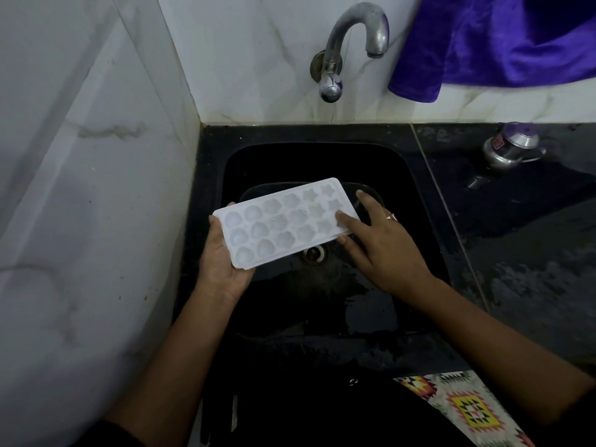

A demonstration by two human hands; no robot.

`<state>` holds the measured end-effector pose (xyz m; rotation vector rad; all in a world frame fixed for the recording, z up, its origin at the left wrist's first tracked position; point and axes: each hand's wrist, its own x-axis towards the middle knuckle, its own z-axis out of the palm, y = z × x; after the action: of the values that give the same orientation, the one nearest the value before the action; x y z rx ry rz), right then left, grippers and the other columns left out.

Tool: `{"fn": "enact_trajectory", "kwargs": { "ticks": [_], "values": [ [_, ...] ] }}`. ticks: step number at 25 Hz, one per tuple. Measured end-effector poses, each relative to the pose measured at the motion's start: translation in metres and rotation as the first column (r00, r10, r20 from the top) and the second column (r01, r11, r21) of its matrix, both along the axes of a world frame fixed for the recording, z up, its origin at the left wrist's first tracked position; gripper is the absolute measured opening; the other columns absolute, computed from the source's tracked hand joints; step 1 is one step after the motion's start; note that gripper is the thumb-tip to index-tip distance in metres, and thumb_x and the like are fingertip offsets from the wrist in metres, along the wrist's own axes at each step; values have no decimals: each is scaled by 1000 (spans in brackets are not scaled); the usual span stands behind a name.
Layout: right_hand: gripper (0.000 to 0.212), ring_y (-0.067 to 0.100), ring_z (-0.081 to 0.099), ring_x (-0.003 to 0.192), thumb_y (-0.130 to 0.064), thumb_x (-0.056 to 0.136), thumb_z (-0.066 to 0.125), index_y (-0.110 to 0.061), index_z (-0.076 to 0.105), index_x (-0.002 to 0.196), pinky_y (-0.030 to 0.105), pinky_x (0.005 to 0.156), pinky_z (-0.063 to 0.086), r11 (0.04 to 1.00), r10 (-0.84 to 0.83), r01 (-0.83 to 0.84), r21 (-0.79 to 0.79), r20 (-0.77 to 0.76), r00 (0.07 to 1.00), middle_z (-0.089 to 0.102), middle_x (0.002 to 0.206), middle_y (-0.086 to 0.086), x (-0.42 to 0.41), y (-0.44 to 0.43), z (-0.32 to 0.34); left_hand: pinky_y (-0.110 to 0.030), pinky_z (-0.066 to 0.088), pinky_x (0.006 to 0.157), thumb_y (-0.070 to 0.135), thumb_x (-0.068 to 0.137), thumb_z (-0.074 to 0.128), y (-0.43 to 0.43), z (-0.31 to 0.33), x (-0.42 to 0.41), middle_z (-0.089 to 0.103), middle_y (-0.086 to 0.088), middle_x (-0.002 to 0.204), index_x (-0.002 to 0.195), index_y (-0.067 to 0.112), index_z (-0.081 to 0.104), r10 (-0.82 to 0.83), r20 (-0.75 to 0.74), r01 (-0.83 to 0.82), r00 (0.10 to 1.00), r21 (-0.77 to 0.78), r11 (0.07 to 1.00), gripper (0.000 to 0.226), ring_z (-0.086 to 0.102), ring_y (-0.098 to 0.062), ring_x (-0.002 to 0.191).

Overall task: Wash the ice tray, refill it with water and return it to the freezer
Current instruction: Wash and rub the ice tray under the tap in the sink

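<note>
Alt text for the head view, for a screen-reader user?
A person holds a white ice tray over a black sink: the left hand grips one end from below, the right hand touches the other end with straight fingers. The steel tap above shows no running water.

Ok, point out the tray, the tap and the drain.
tray [283,225]: head view, middle cavities.
tap [332,53]: head view, neck of the spout.
drain [312,254]: head view, metal ring just below the tray.
</note>
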<state>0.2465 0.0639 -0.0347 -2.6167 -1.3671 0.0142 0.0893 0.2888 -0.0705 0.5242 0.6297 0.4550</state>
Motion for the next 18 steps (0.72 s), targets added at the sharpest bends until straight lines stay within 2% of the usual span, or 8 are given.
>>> {"fn": "enact_trajectory", "kwargs": {
  "ticks": [4,8,10,12,13,16,17,18],
  "values": [
    [45,32,55,129,-50,106,47,-23,61,140,46,98,53,994,-6,20,109,-125,992,31,165,11,-4,-7,-3,-53,61,95,56,110,36,-2,2,0,69,-11,140,124,22,68,-2,1,3,1000,-23,1000,48,69,-34,124],
    [55,37,54,130,-61,103,41,-19,68,126,50,99,53,997,-64,67,24,-87,994,38,159,15,-3,0,-3,-52,62,92,54,110,36,-10,5,2,69,-13,139,134,19,64,-31,-10,31,999,-7,999,51,70,-34,123],
    [57,27,51,133,-67,101,43,-23,67,129,45,103,51,998,-57,65,21,-272,960,36,158,7,0,0,0,-52,62,90,55,110,35,-6,3,1,67,-13,143,137,19,62,-24,0,24,1000,-5,1000,51,69,-34,124],
    [49,15,55,125,-68,100,44,-33,67,126,40,105,50,996,-55,84,39,-478,877,39,150,-2,5,-1,9,-52,63,89,55,111,34,-3,2,-1,68,-13,141,134,19,63,-22,1,22,1000,-11,1000,52,70,-34,123],
    [48,15,57,120,-70,100,41,-35,66,120,43,103,51,997,-62,73,6,-449,891,41,145,-3,7,-1,12,-52,62,90,55,111,34,-4,2,-1,68,-13,141,136,18,62,-38,-4,38,999,-17,999,53,70,-34,123],
    [65,32,54,126,-74,97,25,-29,66,120,50,101,49,987,-60,49,-151,-72,996,43,150,8,7,2,5,-52,62,93,56,110,36,-11,0,2,66,-13,144,144,17,58,-46,-39,46,998,-9,999,57,68,-34,126],
    [68,35,51,131,-74,97,25,-28,64,127,52,103,47,987,-20,13,-159,-44,999,39,155,11,5,3,2,-52,62,91,56,110,36,-9,0,1,65,-13,145,140,19,60,-25,-41,24,999,-3,1000,54,69,-34,125],
    [66,35,47,135,-74,98,29,-30,62,135,52,106,46,991,-5,-10,-133,-110,994,35,159,11,5,2,0,-52,62,90,57,109,36,-6,1,0,65,-13,145,135,20,62,-3,-31,3,1000,1,1000,52,70,-33,123]
  ]
}}
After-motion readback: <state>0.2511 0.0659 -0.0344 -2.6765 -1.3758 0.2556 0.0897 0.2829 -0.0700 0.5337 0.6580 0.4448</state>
